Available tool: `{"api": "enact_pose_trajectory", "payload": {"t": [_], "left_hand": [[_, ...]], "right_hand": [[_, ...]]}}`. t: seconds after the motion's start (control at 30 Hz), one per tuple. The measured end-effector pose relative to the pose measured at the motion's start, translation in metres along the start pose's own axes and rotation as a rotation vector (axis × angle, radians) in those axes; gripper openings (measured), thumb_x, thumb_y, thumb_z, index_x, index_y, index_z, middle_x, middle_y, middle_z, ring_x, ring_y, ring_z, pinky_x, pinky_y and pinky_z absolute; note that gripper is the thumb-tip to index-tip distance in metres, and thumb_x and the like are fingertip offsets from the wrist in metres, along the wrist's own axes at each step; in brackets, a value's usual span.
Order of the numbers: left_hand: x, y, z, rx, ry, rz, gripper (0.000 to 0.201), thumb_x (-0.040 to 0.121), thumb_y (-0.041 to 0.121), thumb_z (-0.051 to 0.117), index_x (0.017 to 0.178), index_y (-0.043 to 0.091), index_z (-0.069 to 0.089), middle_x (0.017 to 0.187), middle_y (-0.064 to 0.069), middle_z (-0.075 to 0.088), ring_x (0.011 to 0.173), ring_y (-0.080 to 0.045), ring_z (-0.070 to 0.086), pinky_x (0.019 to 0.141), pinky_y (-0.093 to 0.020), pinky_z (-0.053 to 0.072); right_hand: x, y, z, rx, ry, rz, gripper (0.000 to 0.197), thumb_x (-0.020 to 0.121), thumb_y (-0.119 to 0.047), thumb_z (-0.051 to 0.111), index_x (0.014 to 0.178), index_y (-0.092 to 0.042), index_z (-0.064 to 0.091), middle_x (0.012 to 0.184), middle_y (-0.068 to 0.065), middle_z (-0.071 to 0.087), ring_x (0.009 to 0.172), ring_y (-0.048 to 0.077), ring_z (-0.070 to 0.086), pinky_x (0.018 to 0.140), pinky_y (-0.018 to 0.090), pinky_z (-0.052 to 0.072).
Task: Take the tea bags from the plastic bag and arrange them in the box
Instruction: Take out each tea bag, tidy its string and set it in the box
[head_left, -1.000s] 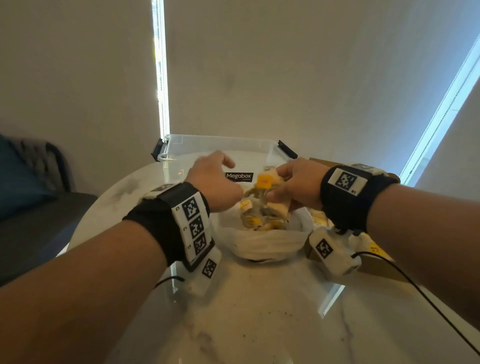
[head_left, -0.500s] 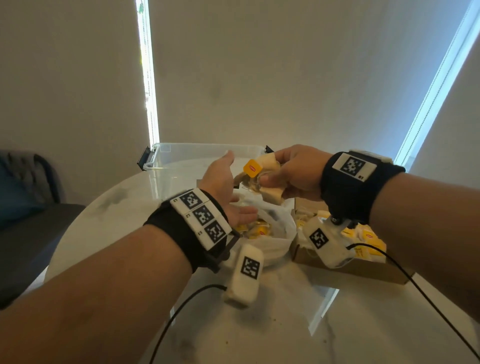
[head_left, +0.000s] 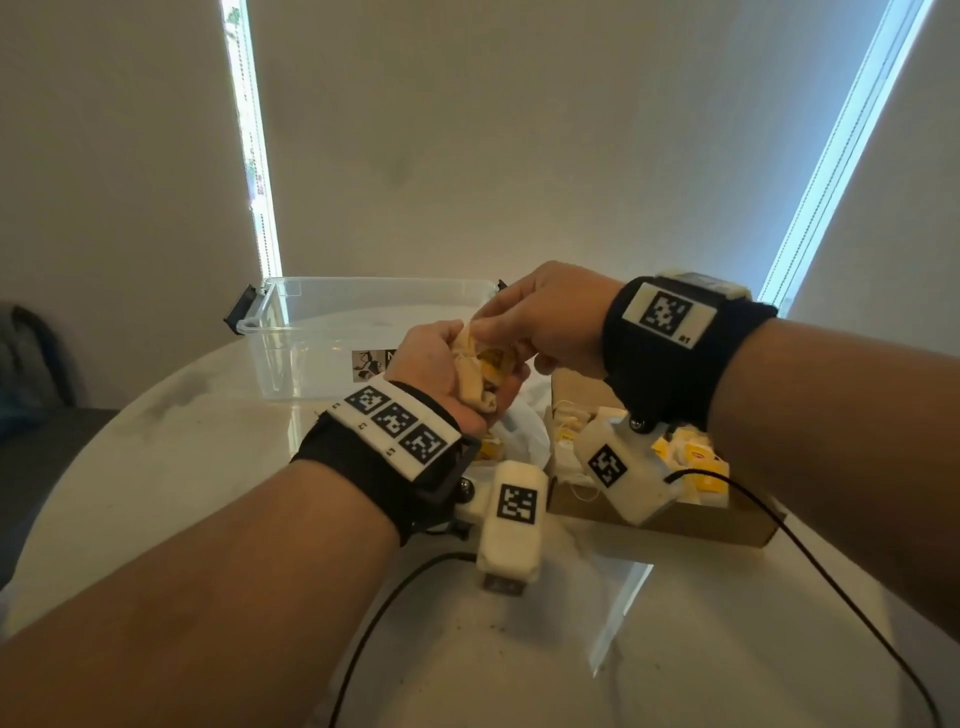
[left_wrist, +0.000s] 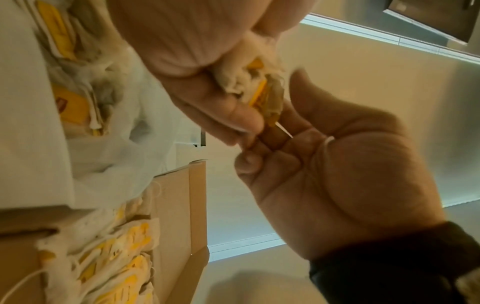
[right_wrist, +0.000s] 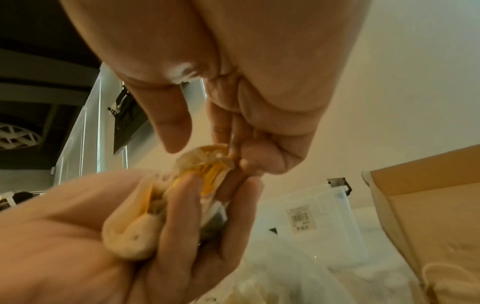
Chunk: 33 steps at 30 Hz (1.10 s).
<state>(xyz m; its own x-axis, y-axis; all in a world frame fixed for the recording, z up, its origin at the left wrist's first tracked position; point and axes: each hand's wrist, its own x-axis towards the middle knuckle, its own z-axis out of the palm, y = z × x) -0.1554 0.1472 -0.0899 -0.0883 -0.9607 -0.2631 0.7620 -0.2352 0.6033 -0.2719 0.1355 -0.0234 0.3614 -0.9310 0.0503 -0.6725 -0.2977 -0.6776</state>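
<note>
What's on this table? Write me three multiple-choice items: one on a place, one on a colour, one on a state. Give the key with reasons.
1. Seen from the head camera, the cardboard box sits where relative to the plastic bag?
A. left of it
B. right of it
C. on top of it

2. What colour are the tags on the tea bags in the cardboard box?
A. yellow
B. green
C. blue

3. The bunch of tea bags is:
A. lying untouched in the cardboard box
B. held in the left hand while the right hand pinches at it
C. held by the right hand alone

Key:
1 B, the box lies on the bag's right.
2 A, the tags show yellow.
3 B, the left fingers curl round the bunch and the right fingertips pinch its top.
</note>
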Motion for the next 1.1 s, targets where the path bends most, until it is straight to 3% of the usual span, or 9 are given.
{"api": "enact_pose_trajectory", "payload": {"t": [0.1,0.23,0.37,0.43,0.53,0.6,0.7,0.93,1.1], "left_hand": [[-0.003,-0.001,0.003,0.002,0.017,0.003,0.029,0.097,0.024,0.046,0.091,0.005,0.067,0.08,-0.013,0.07,0.059,-0.021,0.063,0.053,-0.022,0.055],[-0.002,0.001,0.006,-0.008,0.018,0.048,0.016,0.086,0.022,0.049,0.075,0.015,0.058,0.08,-0.004,0.053,0.057,-0.015,0.048,0.036,-0.017,0.039],[-0.006,-0.001,0.015,-0.003,0.017,0.076,0.02,0.089,0.023,0.046,0.075,0.014,0.057,0.072,-0.004,0.053,0.052,-0.014,0.047,0.036,-0.016,0.037],[-0.008,-0.007,0.021,0.016,0.042,0.101,0.023,0.089,0.021,0.047,0.071,0.012,0.058,0.062,-0.003,0.055,0.047,-0.014,0.049,0.039,-0.017,0.04],[-0.007,-0.014,0.026,0.025,0.091,0.136,0.021,0.088,0.019,0.051,0.069,0.012,0.058,0.059,-0.003,0.053,0.043,-0.014,0.05,0.039,-0.018,0.04],[-0.008,-0.016,0.026,0.043,0.05,0.091,0.024,0.09,0.029,0.054,0.086,0.008,0.065,0.069,-0.004,0.058,0.048,-0.014,0.052,0.036,-0.018,0.038],[-0.011,-0.018,0.025,0.094,-0.02,0.027,0.043,0.092,0.045,0.057,0.111,0.008,0.068,0.077,-0.007,0.066,0.056,-0.015,0.057,0.033,-0.017,0.038],[-0.015,-0.021,0.029,0.05,-0.222,-0.028,0.038,0.09,0.048,0.062,0.106,0.014,0.072,0.081,-0.005,0.07,0.062,-0.017,0.064,0.039,-0.015,0.044],[-0.013,-0.022,0.025,-0.035,-0.197,-0.066,0.048,0.087,0.06,0.061,0.091,0.012,0.069,0.074,-0.008,0.068,0.061,-0.018,0.064,0.036,-0.015,0.043]], "right_hand": [[-0.004,0.004,-0.016,0.063,0.073,0.005,0.012,0.094,-0.019,0.068,0.1,-0.015,0.077,0.093,0.003,0.077,0.073,0.012,0.071,0.061,0.026,0.051],[-0.013,0.011,-0.03,0.168,0.133,0.045,0.008,0.093,-0.011,0.068,0.096,-0.009,0.075,0.095,0.01,0.076,0.066,0.014,0.071,0.058,0.027,0.057],[-0.024,0.014,-0.028,0.276,0.064,0.089,0.031,0.092,-0.032,0.07,0.109,-0.006,0.068,0.101,0.012,0.072,0.072,0.022,0.073,0.058,0.032,0.058],[-0.029,0.013,-0.026,0.305,0.012,0.094,0.041,0.09,-0.044,0.07,0.106,-0.007,0.069,0.098,0.013,0.073,0.075,0.026,0.075,0.062,0.034,0.06],[-0.033,0.015,-0.024,0.247,0.028,0.049,0.026,0.087,-0.029,0.076,0.098,-0.006,0.072,0.083,0.011,0.077,0.068,0.02,0.075,0.062,0.03,0.061],[-0.033,0.017,-0.027,0.229,0.064,0.032,0.014,0.088,-0.015,0.075,0.098,-0.006,0.072,0.081,0.011,0.077,0.064,0.017,0.073,0.059,0.027,0.061],[-0.032,0.021,-0.033,0.265,0.103,0.049,0.012,0.091,-0.014,0.072,0.102,-0.008,0.073,0.085,0.01,0.077,0.062,0.015,0.071,0.058,0.027,0.06],[-0.029,0.021,-0.043,0.262,0.142,0.03,0.007,0.089,-0.014,0.075,0.095,-0.012,0.075,0.079,0.004,0.078,0.06,0.014,0.073,0.06,0.028,0.059],[-0.024,0.013,-0.047,0.406,0.197,0.043,0.009,0.095,-0.013,0.065,0.097,-0.007,0.07,0.084,0.01,0.073,0.057,0.022,0.066,0.065,0.036,0.05]]}}
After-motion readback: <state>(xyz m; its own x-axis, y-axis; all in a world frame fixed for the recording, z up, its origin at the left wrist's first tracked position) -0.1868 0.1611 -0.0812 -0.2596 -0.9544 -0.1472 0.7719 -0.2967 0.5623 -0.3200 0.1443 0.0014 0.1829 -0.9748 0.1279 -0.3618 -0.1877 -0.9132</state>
